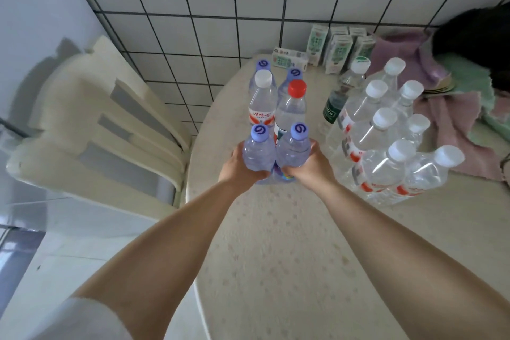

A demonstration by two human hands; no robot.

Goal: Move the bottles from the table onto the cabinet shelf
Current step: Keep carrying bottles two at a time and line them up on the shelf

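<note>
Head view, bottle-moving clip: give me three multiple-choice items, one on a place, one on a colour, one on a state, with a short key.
1. Where do the small milk cartons stand?
A. at the table's far edge by the tiled wall
B. on the chair
C. beside the person's elbows

2. What colour are the caps of the two bottles being gripped, the left bottle and the right bottle?
A. red
B. purple
C. green

3. What are the hands doing?
A. both lie flat on the table
B. one hand is out of view
C. each grips one bottle

Key: 1 A, the cartons line the wall side. 2 B, both caps are purple with a swirl. 3 C, left hand and right hand each wrap a bottle.
</note>
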